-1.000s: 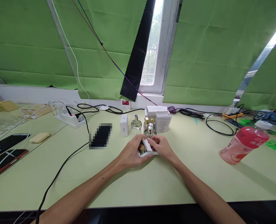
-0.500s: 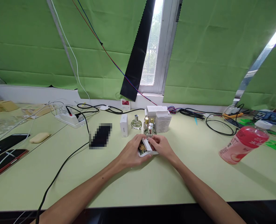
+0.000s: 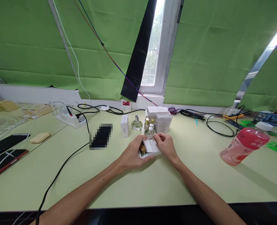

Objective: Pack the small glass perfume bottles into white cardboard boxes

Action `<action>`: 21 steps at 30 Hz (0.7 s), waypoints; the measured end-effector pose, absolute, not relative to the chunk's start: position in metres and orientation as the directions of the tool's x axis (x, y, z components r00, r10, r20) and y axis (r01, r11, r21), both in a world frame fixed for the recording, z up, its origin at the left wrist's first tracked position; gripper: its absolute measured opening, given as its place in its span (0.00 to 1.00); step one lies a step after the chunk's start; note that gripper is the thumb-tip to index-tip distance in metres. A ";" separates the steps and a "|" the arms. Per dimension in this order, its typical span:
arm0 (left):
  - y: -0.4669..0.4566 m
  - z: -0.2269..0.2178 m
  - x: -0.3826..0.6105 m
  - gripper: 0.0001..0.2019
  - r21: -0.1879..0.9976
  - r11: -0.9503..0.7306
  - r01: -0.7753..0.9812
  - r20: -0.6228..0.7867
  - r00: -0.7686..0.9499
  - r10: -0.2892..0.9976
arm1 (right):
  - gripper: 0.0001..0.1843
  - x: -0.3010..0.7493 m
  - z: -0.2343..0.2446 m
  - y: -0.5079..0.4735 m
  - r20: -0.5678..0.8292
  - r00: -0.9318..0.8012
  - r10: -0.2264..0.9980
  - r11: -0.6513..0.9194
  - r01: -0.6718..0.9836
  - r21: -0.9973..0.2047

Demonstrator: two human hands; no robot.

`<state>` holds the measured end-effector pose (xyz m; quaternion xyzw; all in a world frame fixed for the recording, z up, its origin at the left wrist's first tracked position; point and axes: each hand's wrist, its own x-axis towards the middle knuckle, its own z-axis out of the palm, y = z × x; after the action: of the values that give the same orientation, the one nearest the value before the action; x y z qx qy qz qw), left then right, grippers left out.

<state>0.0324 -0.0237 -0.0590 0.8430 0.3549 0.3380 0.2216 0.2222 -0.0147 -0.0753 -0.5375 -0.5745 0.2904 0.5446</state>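
Note:
A small white box [image 3: 155,152] with a flower picture on one face lies tilted between my hands, its flaps raised at one end. My left hand [image 3: 134,153] grips it from the left, thumb along the near side and fingers over the far edge. My right hand [image 3: 165,145] has its thumb and forefinger pinched together at the box's upper right flap; the fingertips are partly hidden. Just beyond stand several glass perfume bottles [image 3: 150,128] with gold and silver caps, close together. A round perfume bottle [image 3: 136,124] and an upright white box [image 3: 124,126] are to their left.
More white boxes [image 3: 164,122] stand behind the bottles. A pink drink bottle [image 3: 244,145] is at the right. On the left are a pixelated dark patch [image 3: 101,136], a power strip [image 3: 70,120], phones [image 3: 7,161] and a black cable [image 3: 63,165] running to the front edge.
My right hand has shifted slightly right and up from the box's middle to its right flap, uncovering more of the white cardboard. My left hand keeps its grip.

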 end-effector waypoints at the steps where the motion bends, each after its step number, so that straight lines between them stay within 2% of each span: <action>1: -0.024 -0.060 0.032 0.29 0.621 -0.650 0.438 0.413 0.522 0.746 | 0.23 0.223 -0.075 -0.015 0.315 0.189 0.930 0.253 0.294 -0.922; 10: -0.022 -0.068 0.031 0.30 0.642 -0.675 0.363 0.459 0.524 0.718 | 0.24 0.222 -0.072 -0.014 0.278 0.256 0.926 0.226 0.214 -0.950; 17: -0.025 -0.066 0.032 0.29 0.707 -0.651 0.277 0.451 0.533 0.716 | 0.24 0.220 -0.064 -0.017 0.072 0.128 0.989 0.084 -0.092 -0.992; 21: -0.027 -0.064 0.033 0.28 0.752 -0.617 0.234 0.433 0.530 0.729 | 0.22 0.221 -0.058 -0.021 0.035 0.035 0.999 0.042 -0.225 -0.974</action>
<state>0.0334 -0.0267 -0.0640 0.8131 0.2963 0.3836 0.3224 0.2209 -0.0213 -0.0585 -0.4380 -0.4418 0.5360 0.5707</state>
